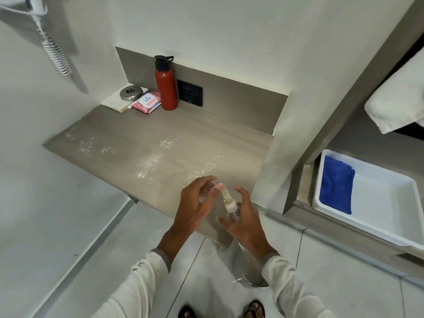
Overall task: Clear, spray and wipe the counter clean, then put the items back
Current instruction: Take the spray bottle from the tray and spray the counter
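Right hand [241, 216] wrapped loosely round clear spray bottle [232, 213], fingers partly spread, bottle tilted with pale nozzle head pointing up-left, over front edge of counter [195, 134]. Left hand [197, 203] open, fingers curved, thumb tip at nozzle; touching or just beside, cannot tell. Holding nothing else. Bottle: small, thin clear plastic, likely light, smooth and slippery if wet, walls probably give under squeeze. Best held round body below collar, index on pump head; not by nozzle alone. Spray droplets [151, 161] speckled across counter middle and left. At back left corner, well apart from hands: red water bottle [166, 88] upright, pink tissue pack [146, 102], round metal dish [131, 92] on white booklet [114, 102]. Counter not yet cleared, by the look. Blue cloth [336, 184] lying soft in white tray [390, 203] on shelf to right, untouched; pinch anywhere.
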{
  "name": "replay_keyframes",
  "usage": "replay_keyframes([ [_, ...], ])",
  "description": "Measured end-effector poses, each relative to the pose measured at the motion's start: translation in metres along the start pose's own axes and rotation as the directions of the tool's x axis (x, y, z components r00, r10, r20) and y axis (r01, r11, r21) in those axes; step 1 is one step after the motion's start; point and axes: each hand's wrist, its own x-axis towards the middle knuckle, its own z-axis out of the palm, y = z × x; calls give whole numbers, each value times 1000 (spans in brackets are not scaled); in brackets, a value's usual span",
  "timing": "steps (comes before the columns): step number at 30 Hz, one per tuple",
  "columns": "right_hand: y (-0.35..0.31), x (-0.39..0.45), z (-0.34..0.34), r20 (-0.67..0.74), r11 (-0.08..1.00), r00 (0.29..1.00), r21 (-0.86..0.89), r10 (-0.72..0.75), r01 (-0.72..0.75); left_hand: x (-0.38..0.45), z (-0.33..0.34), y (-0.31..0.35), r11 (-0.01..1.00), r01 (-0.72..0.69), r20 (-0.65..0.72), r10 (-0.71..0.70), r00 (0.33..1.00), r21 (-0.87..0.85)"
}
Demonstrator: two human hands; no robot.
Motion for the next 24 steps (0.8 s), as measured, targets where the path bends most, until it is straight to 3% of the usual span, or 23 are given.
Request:
replay_keyframes([
  [3, 1, 8, -4, -10, 998, 1000, -69, -16, 15, 9, 11, 16, 1000, 12, 17, -12, 1000, -11],
  [6, 2, 14, -12, 69, 995, 997, -96, -30, 37, 15, 12, 15, 997, 67, 37, -66, 997, -27],
  [10, 5, 20, -25, 255, 995, 967, 102, -27, 1, 20, 7, 9, 969, 176, 139, -153, 978, -173],
  [13, 4, 19, -26, 271, 984, 963, 174, -19, -29, 18, 2, 6, 969, 193, 192, -162, 968, -156],
  [16, 7, 15, -28, 224, 990, 974, 140, -46, 15, 5, -8, -9, 990, 118, 83, -124, 989, 81],
  [18, 9, 12, -30, 218, 993, 974, 110, -58, 35, -8, -19, -26, 940, 37, -4, -38, 999, 339],
  [21, 12, 10, -31, 242, 998, 969, 63, -38, 23, -25, -32, -54, 676, 19, -35, 10, 999, 737],
  [22, 13, 9, -30, 268, 999, 963, 44, -21, 10, -31, -33, -62, 586, 49, -30, -42, 999, 809],
  [24, 10, 9, -25, 339, 1000, 941, -13, -2, 7, -44, -32, -78, 498, 111, -47, -139, 989, 860],
])
